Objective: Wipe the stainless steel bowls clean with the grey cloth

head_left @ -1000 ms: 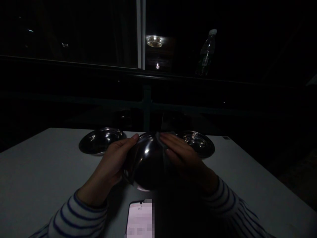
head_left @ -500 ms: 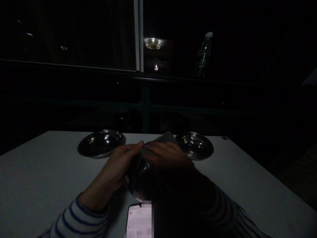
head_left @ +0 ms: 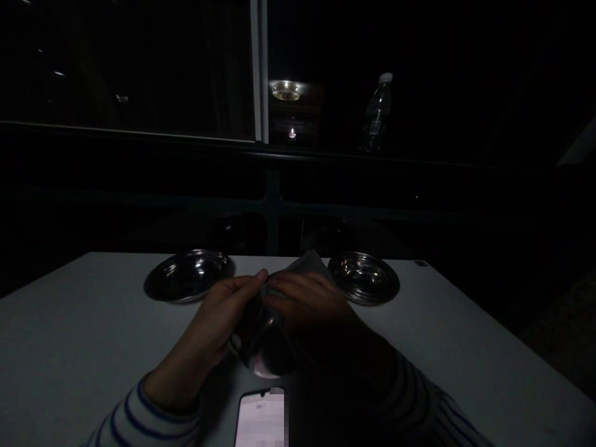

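Person's two hands at a white table [head_left: 465, 366], seen from the head camera in dim light. The left hand [head_left: 223, 316] grips a shiny metal bowl [head_left: 267, 351] by its edge, the thumb lying along the upper rim. The bowl is tilted between the two hands, just beyond a phone [head_left: 261, 419] with a lit screen, part of which is pixelated. The right hand [head_left: 311, 307] lies over a grey cloth [head_left: 310, 262] on the bowl, its fingers extended toward the left thumb; shadow hides the palm, so whether it grips the cloth cannot be told. A corner of the cloth projects beyond the knuckles. On the far part of the table stand a wide metal dish [head_left: 186, 276] to the left and a second metal dish [head_left: 365, 276] to the right, near the cloth. Behind, a clear bottle [head_left: 377, 118] with a white cap stands beside a pale upright window frame [head_left: 259, 74], well apart from it.
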`<state>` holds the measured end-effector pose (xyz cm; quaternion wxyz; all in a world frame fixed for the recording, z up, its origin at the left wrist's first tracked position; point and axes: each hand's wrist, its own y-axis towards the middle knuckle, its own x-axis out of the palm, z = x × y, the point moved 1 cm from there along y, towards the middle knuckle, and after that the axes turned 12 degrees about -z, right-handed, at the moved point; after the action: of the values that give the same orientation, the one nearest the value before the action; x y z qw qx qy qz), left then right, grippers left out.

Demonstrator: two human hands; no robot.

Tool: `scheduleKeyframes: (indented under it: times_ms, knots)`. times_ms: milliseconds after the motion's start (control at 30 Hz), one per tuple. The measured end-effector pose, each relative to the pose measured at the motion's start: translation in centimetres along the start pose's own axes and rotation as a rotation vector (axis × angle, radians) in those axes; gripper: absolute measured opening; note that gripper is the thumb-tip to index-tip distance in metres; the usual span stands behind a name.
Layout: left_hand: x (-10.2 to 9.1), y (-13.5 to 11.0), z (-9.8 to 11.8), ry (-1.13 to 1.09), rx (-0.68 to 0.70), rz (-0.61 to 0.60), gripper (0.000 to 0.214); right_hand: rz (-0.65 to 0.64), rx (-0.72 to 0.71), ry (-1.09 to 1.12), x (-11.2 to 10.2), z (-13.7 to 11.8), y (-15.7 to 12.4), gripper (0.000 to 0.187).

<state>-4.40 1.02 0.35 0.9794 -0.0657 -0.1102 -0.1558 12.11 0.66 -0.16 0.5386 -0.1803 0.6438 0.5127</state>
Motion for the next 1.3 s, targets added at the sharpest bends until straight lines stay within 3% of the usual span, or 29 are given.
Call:
scheduleKeyframes:
  times_ms: [167,233,400,467,700,767,933,1000,1167,1300]
  knots:
    - [-1.4,0.1,1.6,-0.176,0.046,0.199,0.018,0.130,0.127,0.211,0.0,2.8,-1.5,0.040]
    - [-1.3,0.2,1.7,-0.258,0.052,0.225,0.015,0.178,0.170,0.252,-0.1,3.2,-1.7,0.040]
    - [0.1,0.6,-0.1,-0.266,-0.019,0.053,0.016,0.118,0.106,0.221,-0.4,2.3,-1.3,0.037]
    - [0.2,0.7,-0.6,-0.258,-0.022,0.038,0.016,0.095,0.084,0.254,-0.3,2.2,-1.2,0.036]
    - [-1.4,0.6,1.4,-0.489,0.087,0.284,0.014,0.280,0.257,0.475,1.1,3.6,-1.6,0.044]
    - [-1.2,0.5,1.5,-0.495,0.084,0.271,0.014,0.310,0.277,0.514,1.0,3.7,-1.7,0.043]
    - [0.4,0.4,0.6,-0.440,-0.091,0.161,0.013,0.248,0.307,0.573,0.2,3.5,-1.8,0.036]
    - [0.2,0.3,0.9,-0.442,-0.074,0.187,0.015,0.273,0.290,0.566,0.2,3.4,-1.7,0.037]
    - [-1.8,0.2,2.6,-0.554,0.147,0.272,0.019,0.334,0.267,0.513,1.0,2.9,-1.4,0.045]
    - [-1.2,0.1,2.1,-0.490,-0.001,0.196,0.013,0.281,0.278,0.516,0.3,3.0,-1.6,0.041]
